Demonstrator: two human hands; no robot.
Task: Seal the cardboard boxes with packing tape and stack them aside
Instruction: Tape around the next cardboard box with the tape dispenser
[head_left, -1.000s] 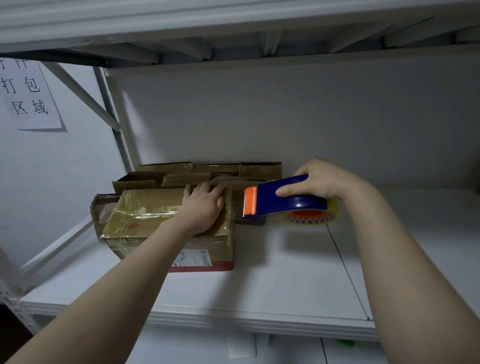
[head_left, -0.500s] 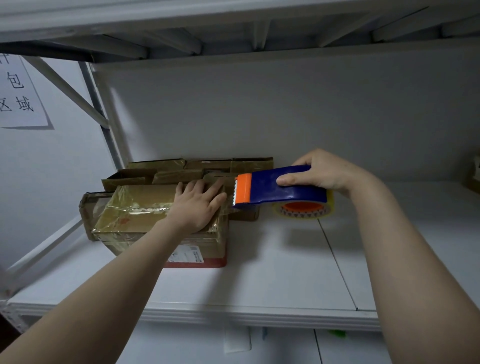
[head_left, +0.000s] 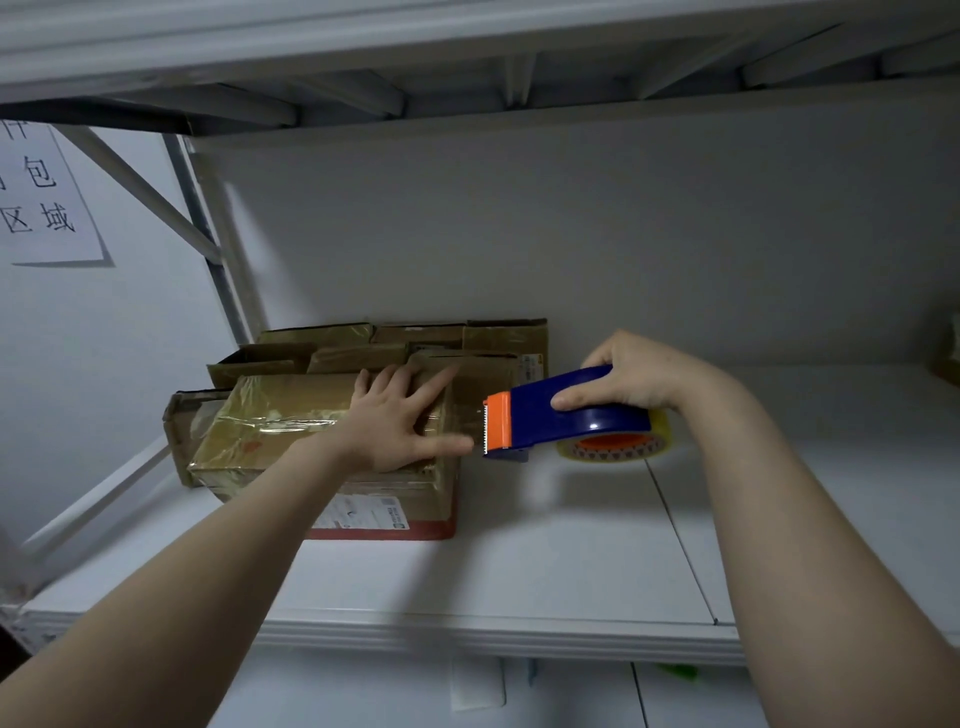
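Note:
A taped cardboard box (head_left: 270, 421) sits on top of another box with a white label (head_left: 384, 506) on the white shelf (head_left: 519, 571). My left hand (head_left: 395, 421) lies flat on the top box's right end, fingers spread, thumb stretched toward the dispenser. My right hand (head_left: 631, 374) grips a blue tape dispenser (head_left: 566, 410) with an orange cutter head and a clear tape roll (head_left: 615, 447) beneath. The cutter sits just right of the box's edge, and a short strip of clear tape seems to run from it to the box.
Several more cardboard boxes (head_left: 467, 343) stand behind against the back wall. A paper sign (head_left: 41, 197) hangs on the left wall. A shelf frame post (head_left: 208, 249) rises at the left. An upper shelf (head_left: 467, 47) hangs overhead. White shelf surface extends to the right.
My left thumb has spread out toward the dispenser. The dispenser has dropped slightly at the box's right edge. The view has shifted a little.

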